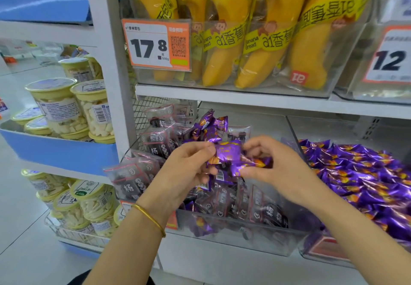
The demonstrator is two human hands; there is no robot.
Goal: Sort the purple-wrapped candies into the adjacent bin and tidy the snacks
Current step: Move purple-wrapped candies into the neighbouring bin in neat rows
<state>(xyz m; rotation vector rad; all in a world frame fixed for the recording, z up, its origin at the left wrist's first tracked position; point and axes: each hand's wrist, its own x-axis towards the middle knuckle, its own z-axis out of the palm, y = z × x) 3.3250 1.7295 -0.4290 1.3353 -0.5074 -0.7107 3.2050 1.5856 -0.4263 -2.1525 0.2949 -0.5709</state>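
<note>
Both hands meet over a clear plastic bin (233, 238) of dark plum snack packs (133, 178). My left hand (189, 169) and my right hand (271, 167) each pinch a cluster of purple-wrapped candies (229, 153) held between them above the bin. More purple candies (211, 127) lie on the dark packs at the bin's back, and a few (200, 224) sit low at its front wall. The adjacent bin (329, 256) on the right is heaped with purple candies (364, 178).
Banana bread packs (224, 40) fill the shelf above, behind a price tag (158, 44). A white shelf post (111, 73) stands left of the bin. Further left, yellow-lidded jars (60, 104) sit on blue shelves. Pale floor lies below.
</note>
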